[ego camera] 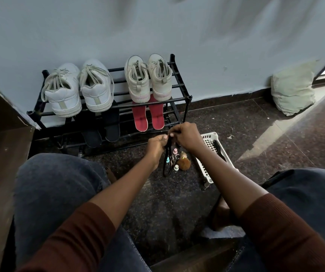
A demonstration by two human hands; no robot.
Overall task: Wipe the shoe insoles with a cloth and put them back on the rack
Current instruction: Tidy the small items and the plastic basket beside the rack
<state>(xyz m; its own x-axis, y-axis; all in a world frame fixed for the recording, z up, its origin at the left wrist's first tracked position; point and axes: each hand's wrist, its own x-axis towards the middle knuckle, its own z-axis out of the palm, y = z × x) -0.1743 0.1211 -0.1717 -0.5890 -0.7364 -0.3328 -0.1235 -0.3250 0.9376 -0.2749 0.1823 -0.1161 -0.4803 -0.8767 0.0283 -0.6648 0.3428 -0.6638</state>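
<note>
Pinching a black cord (167, 154), fingers of left hand (154, 145) and right hand (187, 136), just before rack (179, 98) front rail, basket (208, 135) alongside.

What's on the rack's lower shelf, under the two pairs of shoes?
Two red insoles lie under the right pair, two black insoles under the left pair. Their far ends are covered by the shoes.
</note>
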